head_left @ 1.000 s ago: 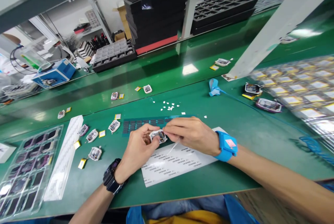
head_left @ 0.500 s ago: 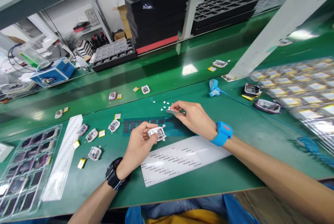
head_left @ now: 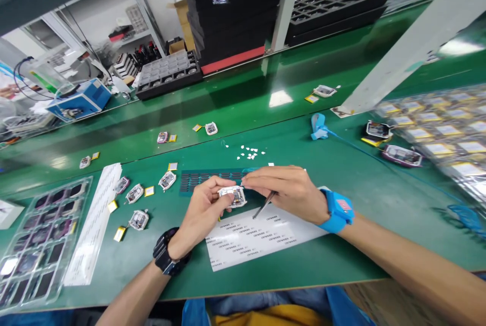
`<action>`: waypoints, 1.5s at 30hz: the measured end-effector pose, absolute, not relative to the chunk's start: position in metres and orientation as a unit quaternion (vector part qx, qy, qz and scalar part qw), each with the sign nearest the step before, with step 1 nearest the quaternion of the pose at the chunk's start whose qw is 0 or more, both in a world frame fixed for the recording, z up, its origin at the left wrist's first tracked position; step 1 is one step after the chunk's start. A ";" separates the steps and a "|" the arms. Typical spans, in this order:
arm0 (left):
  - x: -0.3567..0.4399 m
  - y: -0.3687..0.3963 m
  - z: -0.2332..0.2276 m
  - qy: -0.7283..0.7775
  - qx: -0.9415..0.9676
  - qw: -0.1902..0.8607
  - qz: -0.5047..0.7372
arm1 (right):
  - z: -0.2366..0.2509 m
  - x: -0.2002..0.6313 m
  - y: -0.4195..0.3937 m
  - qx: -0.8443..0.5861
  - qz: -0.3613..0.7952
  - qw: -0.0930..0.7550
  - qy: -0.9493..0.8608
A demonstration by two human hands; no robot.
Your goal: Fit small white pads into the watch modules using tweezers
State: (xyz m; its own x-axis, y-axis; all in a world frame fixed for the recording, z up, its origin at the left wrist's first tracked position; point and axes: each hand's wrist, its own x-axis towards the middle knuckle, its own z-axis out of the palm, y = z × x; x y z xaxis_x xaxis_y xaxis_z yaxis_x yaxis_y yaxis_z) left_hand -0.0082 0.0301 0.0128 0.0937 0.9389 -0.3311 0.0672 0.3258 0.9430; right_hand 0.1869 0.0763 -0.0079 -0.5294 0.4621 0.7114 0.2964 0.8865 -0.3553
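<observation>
Green matting covers the workbench (head_left: 341, 184), which runs back to stacked black trays (head_left: 231, 17) under a shelf frame; the far end on the left is blurred clutter around a blue box (head_left: 81, 100).

From the head camera, the left hand (head_left: 201, 212) pinches a small white-framed module (head_left: 232, 196) between thumb and fingers, just above the bench near its front edge. Its inner parts are too small to make out. The right hand (head_left: 286, 192) meets it from the other side, fingertips closed at the module's upper right corner, with tweezers (head_left: 265, 204) gripped in the same hand and slanting down toward a white label sheet (head_left: 258, 235). What the fingertips press there is hidden. A dark sheet of small pads (head_left: 205, 180) lies just behind the hands, partly covered by them. White scraps (head_left: 248, 153) are scattered further back. Loose modules (head_left: 138, 219) lie to the left, beside a clear tray (head_left: 34, 245) cut off by the frame edge. Trays at the right are smeared by blur.
</observation>
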 end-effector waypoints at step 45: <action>0.010 0.012 -0.002 0.592 0.466 0.465 0.464 | 0.007 0.170 0.057 -0.385 0.480 0.381 -0.690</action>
State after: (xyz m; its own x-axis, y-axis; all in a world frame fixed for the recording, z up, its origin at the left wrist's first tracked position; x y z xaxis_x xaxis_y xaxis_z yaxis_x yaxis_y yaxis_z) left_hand 0.0104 0.0120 -0.0016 -0.1330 0.9840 -0.1183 0.1200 0.1345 0.9836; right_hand 0.1701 0.0565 0.0074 -0.4122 0.8977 0.1558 0.1651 0.2417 -0.9562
